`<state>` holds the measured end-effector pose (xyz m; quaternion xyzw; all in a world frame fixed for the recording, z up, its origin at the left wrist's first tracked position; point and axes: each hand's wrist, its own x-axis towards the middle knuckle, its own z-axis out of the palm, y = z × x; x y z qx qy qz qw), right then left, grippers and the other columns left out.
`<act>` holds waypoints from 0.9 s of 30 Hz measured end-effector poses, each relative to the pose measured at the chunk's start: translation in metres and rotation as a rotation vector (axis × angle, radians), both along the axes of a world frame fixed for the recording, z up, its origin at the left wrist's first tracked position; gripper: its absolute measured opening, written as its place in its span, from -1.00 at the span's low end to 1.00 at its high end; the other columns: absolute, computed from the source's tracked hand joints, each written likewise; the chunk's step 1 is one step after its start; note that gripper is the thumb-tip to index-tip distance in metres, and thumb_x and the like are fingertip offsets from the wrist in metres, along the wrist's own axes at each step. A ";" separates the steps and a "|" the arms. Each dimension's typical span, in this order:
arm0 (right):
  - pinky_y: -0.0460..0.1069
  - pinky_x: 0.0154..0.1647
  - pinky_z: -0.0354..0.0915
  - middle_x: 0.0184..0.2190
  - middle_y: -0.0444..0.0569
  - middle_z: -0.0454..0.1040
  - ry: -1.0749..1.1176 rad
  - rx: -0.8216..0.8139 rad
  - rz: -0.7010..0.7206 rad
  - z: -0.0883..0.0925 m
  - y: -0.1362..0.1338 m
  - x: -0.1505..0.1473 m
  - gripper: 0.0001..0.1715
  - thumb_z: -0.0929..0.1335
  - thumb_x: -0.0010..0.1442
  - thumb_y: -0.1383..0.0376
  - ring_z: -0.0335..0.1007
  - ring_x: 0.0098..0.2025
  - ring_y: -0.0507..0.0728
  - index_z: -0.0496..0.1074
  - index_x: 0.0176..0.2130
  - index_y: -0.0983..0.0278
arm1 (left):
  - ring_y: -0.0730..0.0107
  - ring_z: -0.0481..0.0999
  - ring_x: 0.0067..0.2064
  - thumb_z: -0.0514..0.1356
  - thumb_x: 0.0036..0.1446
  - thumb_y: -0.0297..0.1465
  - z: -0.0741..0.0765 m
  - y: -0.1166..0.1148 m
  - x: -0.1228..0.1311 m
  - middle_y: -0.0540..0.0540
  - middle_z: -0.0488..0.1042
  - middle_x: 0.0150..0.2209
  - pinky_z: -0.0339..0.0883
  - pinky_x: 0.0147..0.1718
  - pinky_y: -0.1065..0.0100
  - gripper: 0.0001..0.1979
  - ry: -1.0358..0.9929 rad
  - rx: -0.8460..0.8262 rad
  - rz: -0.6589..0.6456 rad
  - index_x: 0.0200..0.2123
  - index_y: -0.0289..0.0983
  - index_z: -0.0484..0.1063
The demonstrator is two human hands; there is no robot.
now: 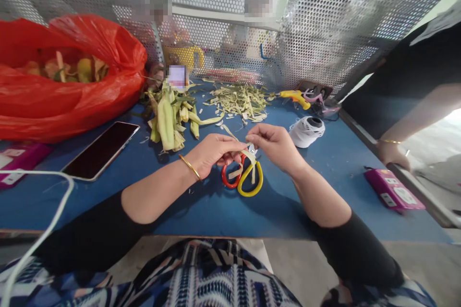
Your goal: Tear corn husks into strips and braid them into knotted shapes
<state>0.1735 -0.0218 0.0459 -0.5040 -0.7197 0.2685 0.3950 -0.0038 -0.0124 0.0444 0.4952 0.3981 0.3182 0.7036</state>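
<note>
Scissors: red and yellow handled scissors (251, 149) lie on the table just below the fingers, loops toward the wearer; blades partly covered, so cannot tell if parted.
Left hand: thumb and fingers pinch a pale strip (249, 155), probably husk.
Right hand: right hand (275, 146) appears to pinch the strip's other part, thumb against forefinger, near the left hand (218, 151).
Strip: between both hands, directly over the scissors, loose ends hanging.
Risk, strip: may split or slip free; cause would be uneven pulling on thin, fibrous material.
Risk, blades: could nick a fingertip or snag the strip, should either hand dip.
Thread: white cone (304, 133) just beyond the right hand; a careless elbow or knuckle might tip it.
Husks: bundle (166, 122) beyond and left of the left hand.
Shreds: loose heap (241, 100) beyond both hands; a dropped strip would be easily lost there.
Glue gun: yellow glue gun (295, 98), farther out past the cone.
</note>
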 end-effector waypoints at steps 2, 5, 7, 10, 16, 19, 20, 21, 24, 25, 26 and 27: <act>-0.01 -0.32 0.21 -0.48 -0.10 0.43 -0.096 0.164 -0.089 0.000 -0.003 -0.002 -0.82 0.33 0.19 0.24 0.30 -0.40 0.07 0.46 -0.40 0.25 | 0.64 0.19 -0.64 0.37 -0.10 -0.32 0.000 0.000 0.000 -0.07 0.45 -0.61 -0.11 -0.67 0.49 -0.76 -0.027 -0.014 0.027 -0.63 -0.35 0.47; 0.09 -0.09 0.23 -0.26 0.00 0.50 -0.242 0.481 -0.187 0.002 -0.010 -0.004 -0.83 0.31 0.24 0.28 0.39 -0.17 0.17 0.52 -0.23 0.19 | 0.65 0.19 -0.63 0.33 -0.04 -0.31 0.001 0.003 -0.002 -0.12 0.54 -0.48 -0.11 -0.69 0.50 -0.81 -0.136 -0.052 0.075 -0.47 -0.34 0.54; 0.12 -0.04 0.19 -0.26 0.00 0.49 -0.361 0.646 -0.172 0.004 -0.015 -0.005 -0.77 0.28 0.28 0.31 0.39 -0.16 0.17 0.53 -0.17 0.15 | 0.65 0.21 -0.62 0.31 -0.05 -0.39 0.002 0.005 -0.003 -0.08 0.53 -0.47 -0.11 -0.70 0.52 -0.88 -0.210 -0.084 0.101 -0.42 -0.34 0.54; 0.10 -0.09 0.15 -0.30 -0.04 0.49 -0.585 0.763 -0.028 0.001 -0.018 -0.007 -0.68 0.22 0.33 0.38 0.36 -0.25 0.12 0.52 -0.15 0.13 | 0.65 0.25 -0.62 0.31 -0.15 -0.54 0.003 0.007 -0.004 0.03 0.40 -0.57 -0.09 -0.73 0.56 -0.91 -0.264 -0.121 0.137 -0.46 -0.34 0.50; 0.03 -0.18 0.09 -0.35 -0.06 0.48 -0.898 0.862 0.108 -0.004 -0.014 -0.013 -0.66 0.17 0.39 0.41 0.27 -0.33 0.07 0.47 -0.26 0.23 | 0.71 0.20 -0.68 0.31 -0.09 -0.55 -0.002 0.010 -0.002 0.11 0.26 -0.62 -0.11 -0.79 0.60 -0.93 -0.331 -0.140 0.125 -0.50 -0.34 0.46; 0.03 -0.19 0.08 -0.42 -0.07 0.45 -0.967 0.924 0.086 -0.004 -0.013 -0.015 -0.64 0.16 0.38 0.44 0.23 -0.37 0.08 0.45 -0.33 0.24 | 0.72 0.20 -0.69 0.32 -0.07 -0.55 -0.003 0.009 0.000 0.12 0.27 -0.62 -0.11 -0.80 0.61 -0.92 -0.334 -0.160 0.126 -0.48 -0.35 0.46; 0.03 -0.20 0.07 -0.44 -0.08 0.43 -0.982 0.952 0.076 -0.004 -0.013 -0.015 -0.63 0.17 0.37 0.45 0.22 -0.38 0.08 0.44 -0.36 0.24 | 0.72 0.20 -0.70 0.32 -0.07 -0.56 -0.003 0.008 0.000 0.11 0.28 -0.61 -0.11 -0.81 0.61 -0.91 -0.329 -0.172 0.134 -0.47 -0.34 0.45; 0.03 -0.20 0.07 -0.47 -0.08 0.42 -0.993 0.979 0.066 -0.004 -0.013 -0.015 -0.62 0.17 0.37 0.46 0.21 -0.40 0.08 0.43 -0.38 0.25 | 0.71 0.21 -0.70 0.32 -0.07 -0.57 -0.003 0.008 0.001 0.11 0.28 -0.62 -0.12 -0.81 0.61 -0.90 -0.327 -0.187 0.144 -0.47 -0.34 0.44; 0.02 -0.19 0.08 -0.48 -0.09 0.43 -1.000 1.010 0.055 -0.006 -0.011 -0.014 -0.60 0.16 0.37 0.47 0.20 -0.41 0.08 0.41 -0.42 0.24 | 0.70 0.23 -0.70 0.31 -0.06 -0.59 -0.003 0.007 0.002 0.11 0.29 -0.62 -0.13 -0.82 0.62 -0.88 -0.335 -0.228 0.155 -0.48 -0.33 0.42; 0.02 -0.18 0.09 -0.45 -0.09 0.45 -0.988 1.000 0.060 -0.007 -0.011 -0.014 -0.60 0.16 0.37 0.45 0.22 -0.40 0.07 0.41 -0.41 0.23 | 0.69 0.24 -0.70 0.31 -0.05 -0.59 -0.003 0.007 0.002 0.11 0.30 -0.62 -0.12 -0.82 0.62 -0.88 -0.341 -0.232 0.154 -0.48 -0.33 0.43; 0.02 -0.16 0.11 -0.42 -0.08 0.48 -0.963 0.983 0.065 -0.008 -0.010 -0.013 -0.62 0.16 0.38 0.44 0.24 -0.39 0.07 0.41 -0.39 0.23 | 0.70 0.24 -0.70 0.31 -0.05 -0.59 -0.003 0.008 0.002 0.10 0.31 -0.61 -0.11 -0.82 0.63 -0.89 -0.346 -0.231 0.154 -0.47 -0.33 0.44; 0.01 -0.15 0.12 -0.38 -0.08 0.51 -0.923 0.965 0.068 -0.009 -0.010 -0.013 -0.64 0.16 0.38 0.43 0.27 -0.37 0.07 0.42 -0.37 0.23 | 0.70 0.25 -0.70 0.31 -0.04 -0.59 -0.003 0.008 0.002 0.09 0.33 -0.60 -0.10 -0.82 0.63 -0.91 -0.347 -0.226 0.152 -0.47 -0.34 0.46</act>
